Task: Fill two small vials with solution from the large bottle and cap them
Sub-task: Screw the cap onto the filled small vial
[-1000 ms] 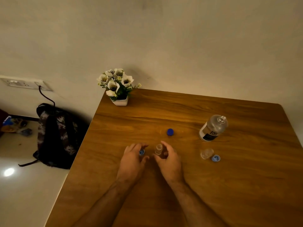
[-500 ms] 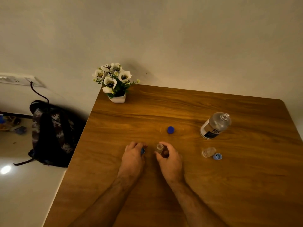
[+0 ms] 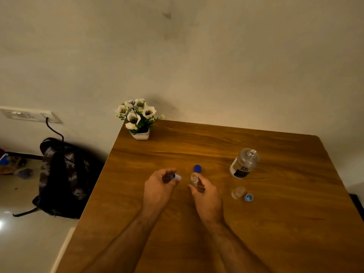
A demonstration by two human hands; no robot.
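My left hand (image 3: 158,189) pinches a small light-blue cap (image 3: 176,176) between thumb and fingers, a little above the wooden table (image 3: 275,223). My right hand (image 3: 206,196) grips a small clear vial (image 3: 194,179), upright and uncapped, just right of that cap. A dark blue cap (image 3: 197,168) lies on the table behind the vial. The large clear bottle (image 3: 244,163) with a dark label stands uncapped at the right. A second small vial (image 3: 238,193) stands uncapped in front of it, with another light-blue cap (image 3: 248,197) beside it.
A white pot of white flowers (image 3: 140,119) sits at the table's far left corner, against the wall. A dark backpack (image 3: 63,180) leans on the floor left of the table, under a wall socket (image 3: 29,115) with a black cable.
My left hand has lifted the light-blue cap off the table and turned it toward the vial. My right hand keeps its hold on the vial.
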